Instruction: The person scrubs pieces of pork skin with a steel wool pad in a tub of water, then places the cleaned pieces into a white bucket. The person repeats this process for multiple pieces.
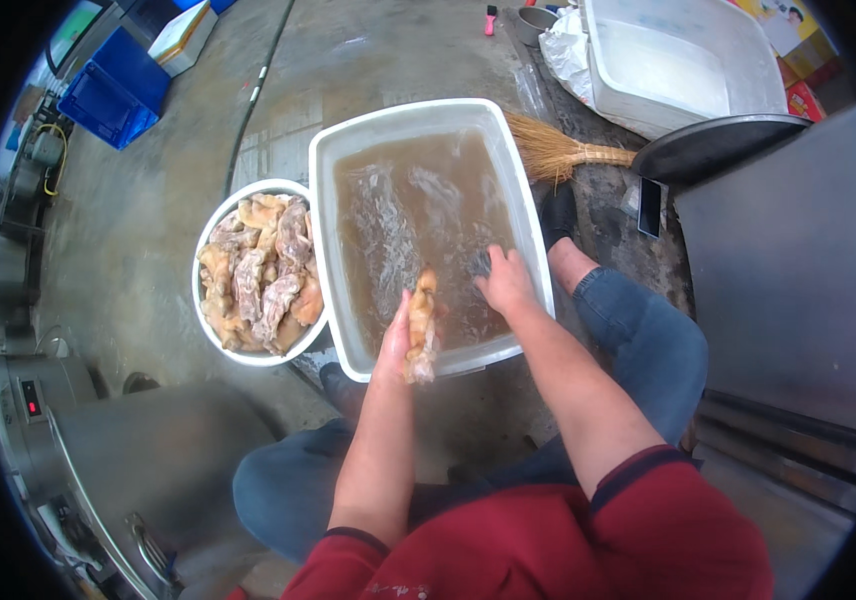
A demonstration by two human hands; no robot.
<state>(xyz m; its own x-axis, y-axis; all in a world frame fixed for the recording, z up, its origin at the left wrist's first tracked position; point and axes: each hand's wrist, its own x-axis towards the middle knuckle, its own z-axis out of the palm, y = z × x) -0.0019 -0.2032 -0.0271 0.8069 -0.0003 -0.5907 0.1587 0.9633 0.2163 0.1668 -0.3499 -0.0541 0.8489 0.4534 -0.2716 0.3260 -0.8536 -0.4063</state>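
Over the near edge of a white rectangular plastic tub (323, 225), my left hand (398, 337) holds a tan and whitish piece of meat (422, 322), likely a trotter or foot. My right hand (506, 281) grips a grey metal scouring pad (479, 263) just above the murky brown water (428, 195) in the tub. To the left, touching the tub, a round white basin (199, 300) is heaped with similar pieces of meat (263, 262), some greyish and some tan.
A straw broom (548, 146) lies beyond the tub's right side, near a phone (649, 208) and a round metal lid (713, 142). Another white tub (668, 67) stands at upper right. A steel cabinet (795, 277) is at right; a blue crate (112, 90) is at upper left.
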